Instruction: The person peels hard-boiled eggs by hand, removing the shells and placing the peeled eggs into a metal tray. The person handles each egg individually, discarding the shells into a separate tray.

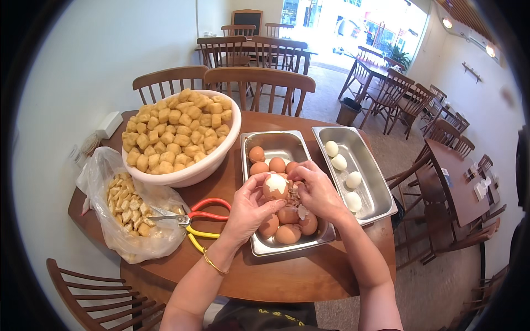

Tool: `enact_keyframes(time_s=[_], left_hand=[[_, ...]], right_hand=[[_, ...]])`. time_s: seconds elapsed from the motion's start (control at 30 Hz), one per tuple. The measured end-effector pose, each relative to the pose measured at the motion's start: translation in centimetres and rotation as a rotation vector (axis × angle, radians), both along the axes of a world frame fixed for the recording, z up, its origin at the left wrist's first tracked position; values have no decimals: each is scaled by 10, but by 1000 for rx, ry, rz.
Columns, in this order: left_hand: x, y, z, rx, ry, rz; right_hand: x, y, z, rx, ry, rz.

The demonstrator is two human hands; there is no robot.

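My left hand (250, 202) grips a brown egg (275, 187) whose shell is broken away at the top, baring the white. Close against its right side, my right hand (316, 188) has bent fingers; whether a scrap of shell is between them is unclear. Both hands are over a steel tray (256, 138) of brown eggs, several with cracked shells. Loose bits of eggshell (303, 212) lie among them, partly hidden by the hands. To the right, a second steel tray (368, 182) contains several peeled white eggs (353, 180) in a row.
A large white basin (207, 169) heaped with fried tofu puffs (174, 128) stands at the left. Before it lie an open plastic bag (124, 248) of cut pieces and scissors (203, 217) with red and yellow handles. Wooden chairs (261, 82) border the table (290, 281).
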State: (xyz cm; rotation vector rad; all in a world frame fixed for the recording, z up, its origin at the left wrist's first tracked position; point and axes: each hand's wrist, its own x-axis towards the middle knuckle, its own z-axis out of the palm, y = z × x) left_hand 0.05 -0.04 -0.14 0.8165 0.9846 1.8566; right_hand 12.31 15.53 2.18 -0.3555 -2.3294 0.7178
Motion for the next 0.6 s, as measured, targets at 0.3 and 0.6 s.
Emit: enact_keyframes(time_s=[0.3,0.6], left_hand=[[3,3,-6,81,36,110],[6,4,-8,66,135,180]], right_hand=[[-8,-44,8,-369,61,55],[-7,-40,1,-23,35,-37]])
